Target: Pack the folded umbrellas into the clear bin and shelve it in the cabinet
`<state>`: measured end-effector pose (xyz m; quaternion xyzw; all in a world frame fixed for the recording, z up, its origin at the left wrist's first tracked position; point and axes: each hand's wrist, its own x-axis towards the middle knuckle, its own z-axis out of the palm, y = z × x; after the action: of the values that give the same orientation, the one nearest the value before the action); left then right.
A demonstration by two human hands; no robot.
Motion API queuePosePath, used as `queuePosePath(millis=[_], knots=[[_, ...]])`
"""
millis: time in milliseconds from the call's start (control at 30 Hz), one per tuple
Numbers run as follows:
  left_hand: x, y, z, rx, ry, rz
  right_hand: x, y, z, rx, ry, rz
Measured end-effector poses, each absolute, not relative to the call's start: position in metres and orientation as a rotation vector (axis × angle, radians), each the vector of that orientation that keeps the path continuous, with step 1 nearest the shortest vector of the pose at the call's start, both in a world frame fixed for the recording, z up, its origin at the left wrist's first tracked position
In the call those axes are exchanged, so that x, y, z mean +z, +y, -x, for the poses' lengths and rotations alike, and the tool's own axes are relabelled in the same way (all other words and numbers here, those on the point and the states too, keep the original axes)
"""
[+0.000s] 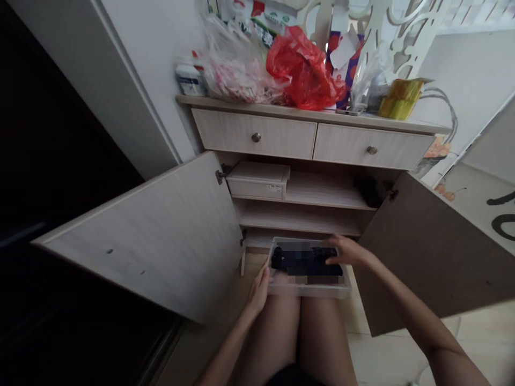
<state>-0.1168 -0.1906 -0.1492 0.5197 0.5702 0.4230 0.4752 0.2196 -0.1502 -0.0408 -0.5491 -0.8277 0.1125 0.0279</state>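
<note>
A shallow whitish plastic box (317, 291) rests on my thighs, holding dark items; part of its inside is blurred out into blocks. My left hand (259, 288) grips the box's left side. Over the right end of the box reaches my right hand (343, 251), its fingers apart and close to the dark contents (306, 262). Whether those fingertips touch the contents I cannot tell. A small round black item (277, 257) lies near the box's left end.
Ahead stands a cabinet with its left door (161, 230) and right door (434, 252) swung wide. A pale drawer-like box (257, 179) and a dark object (368, 188) sit on its upper shelf. A red plastic bag (301, 69) and a yellow package (400, 99) lie on top.
</note>
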Motion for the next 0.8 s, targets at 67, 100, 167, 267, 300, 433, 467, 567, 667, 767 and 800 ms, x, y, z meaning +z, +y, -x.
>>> queuePosePath(millis=[67,100,167,267,300,433,467,567,667,767,800], knots=[[-0.149,-0.190,0.117,1.007,1.403,-1.267,-0.019,-0.113,-0.250,0.137,-2.235,1.994],[-0.149,-0.190,0.117,0.992,1.406,-1.264,-0.009,-0.093,-0.266,-0.014,-1.978,2.198],[-0.148,-0.190,0.118,0.979,1.413,-1.254,0.004,-0.057,-0.298,-0.141,-1.690,2.394],[-0.145,-0.191,0.118,0.989,1.418,-1.248,0.005,-0.018,-0.334,-0.099,-1.440,2.579],[-0.144,-0.191,0.119,0.990,1.413,-1.254,0.002,-0.010,-0.341,-0.065,-1.390,2.615],[-0.142,-0.192,0.120,0.996,1.409,-1.298,-0.021,0.003,-0.349,-0.001,-1.294,2.644],[-0.143,-0.192,0.120,0.991,1.419,-1.303,-0.027,0.003,-0.347,-0.016,-1.267,2.624],[-0.146,-0.190,0.121,0.964,1.446,-1.298,-0.038,0.000,-0.338,-0.090,-1.173,2.506],[-0.148,-0.189,0.119,0.956,1.446,-1.297,-0.035,-0.003,-0.333,-0.058,-1.045,2.407],[-0.148,-0.190,0.118,0.941,1.441,-1.293,-0.025,-0.004,-0.332,0.143,-0.794,2.192],[-0.149,-0.190,0.118,0.934,1.441,-1.293,-0.021,-0.005,-0.332,0.207,-0.717,2.109]])
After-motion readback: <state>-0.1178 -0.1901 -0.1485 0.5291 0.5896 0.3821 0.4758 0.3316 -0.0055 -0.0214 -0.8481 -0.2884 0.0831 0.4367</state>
